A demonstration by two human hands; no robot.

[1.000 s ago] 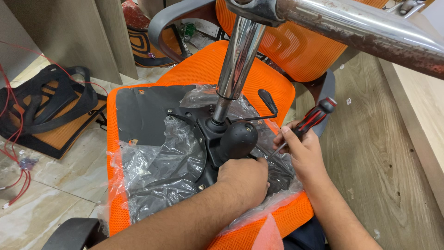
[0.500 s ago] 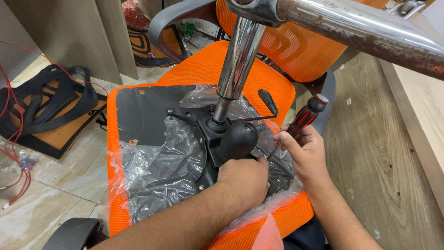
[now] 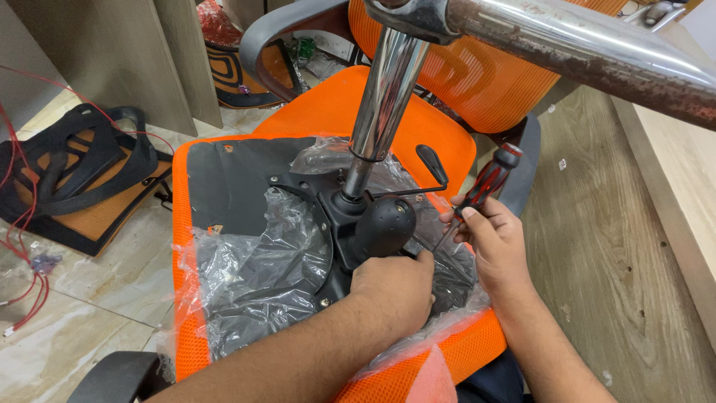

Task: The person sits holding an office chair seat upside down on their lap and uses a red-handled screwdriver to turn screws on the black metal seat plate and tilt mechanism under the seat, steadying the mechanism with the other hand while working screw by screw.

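To the far left of the black mechanism plate (image 3: 313,231), red wires (image 3: 19,224) and a second orange-and-black seat part (image 3: 82,186) lay on the tiled floor (image 3: 74,298). The plate was fixed under the upturned orange seat (image 3: 350,104), with clear plastic wrap (image 3: 253,261) partly over it. From the plate a chrome column (image 3: 384,89) rose up, and a round black knob (image 3: 385,224) sat just beside its foot. The left hand (image 3: 395,287) rested on the plate below the knob, its fingers curled down; what they gripped could not be told. To the right of the plate, the right hand (image 3: 496,239) had its fingers closed around a red-and-black screwdriver (image 3: 485,186), whose shaft pointed down toward the plate. Further right was the wooden worktop (image 3: 619,246).
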